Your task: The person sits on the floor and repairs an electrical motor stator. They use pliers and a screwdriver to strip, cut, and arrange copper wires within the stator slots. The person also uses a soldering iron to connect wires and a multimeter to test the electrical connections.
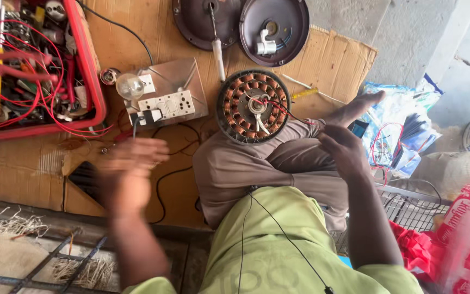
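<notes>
Bright, even daylight with soft shadows; the left hand (129,171) is motion-blurred, everything else fairly sharp.

A sheet of flattened brown cardboard (148,32) is spread over the floor. Grey concrete floor (403,32) is seen at the upper right, lit by daylight. A burlap mat (6,256) and dark metal bars (44,267) are seen at the lower left.
</notes>
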